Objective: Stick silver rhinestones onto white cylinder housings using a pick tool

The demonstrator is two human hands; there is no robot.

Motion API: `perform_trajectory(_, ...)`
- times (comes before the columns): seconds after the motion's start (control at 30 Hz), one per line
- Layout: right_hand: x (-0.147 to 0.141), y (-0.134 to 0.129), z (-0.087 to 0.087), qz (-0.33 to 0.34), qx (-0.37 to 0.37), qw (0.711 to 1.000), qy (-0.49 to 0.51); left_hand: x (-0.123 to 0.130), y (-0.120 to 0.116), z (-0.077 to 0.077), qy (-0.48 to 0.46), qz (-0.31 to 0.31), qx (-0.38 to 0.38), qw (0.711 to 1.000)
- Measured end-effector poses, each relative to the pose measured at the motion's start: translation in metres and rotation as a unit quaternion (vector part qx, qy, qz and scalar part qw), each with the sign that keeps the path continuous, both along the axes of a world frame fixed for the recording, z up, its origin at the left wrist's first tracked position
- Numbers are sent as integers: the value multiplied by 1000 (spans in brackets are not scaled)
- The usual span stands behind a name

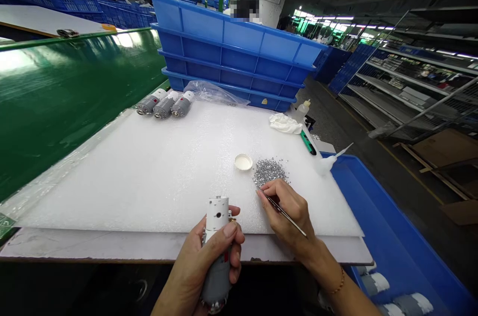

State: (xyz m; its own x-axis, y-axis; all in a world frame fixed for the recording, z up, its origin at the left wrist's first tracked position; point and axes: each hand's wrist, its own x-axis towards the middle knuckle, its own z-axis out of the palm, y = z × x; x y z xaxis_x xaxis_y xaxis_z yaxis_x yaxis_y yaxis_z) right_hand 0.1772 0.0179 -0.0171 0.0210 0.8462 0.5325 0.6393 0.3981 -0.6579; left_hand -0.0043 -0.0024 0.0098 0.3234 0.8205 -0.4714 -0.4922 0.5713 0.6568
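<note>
My left hand [209,256] is wrapped round a cylindrical device [217,278] with a grey lower body and a white upper end, held upright in front of the bench edge. A dark round hole shows in its white part. Between the fingers of my right hand [289,209] is a slim metal tool that looks like tweezers [289,217], its tip down near a pile of tiny silvery metal parts [269,171]; they look like small screws. A small round white dish [243,162] stands left of the pile, apart from both hands.
Three similar grey-and-white devices [163,105] lie at the back left by clear plastic film [212,92]. Stacked blue crates [235,52] rise behind the white foam sheet [123,171]. At right are a white cloth [286,123], green cutter [308,142], nozzle bottle [326,164] and blue bin [396,236].
</note>
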Motion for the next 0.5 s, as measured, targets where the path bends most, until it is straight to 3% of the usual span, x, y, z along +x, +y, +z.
perform_trajectory(0.13,-5,-10,11,-9,-14,996,89,2,0,7,33,8,2,999)
perform_trajectory(0.23,-12,-23,21,20,-41,986,161,5,2,10,26,23,6,999)
perform_trajectory(0.4,-22,-37,26,105,-103,934,326,6,5,8,-28,-21,-23,999)
perform_trajectory(0.5,-26,-38,27,118,-99,927,342,4,3,4,-55,-21,-40,997)
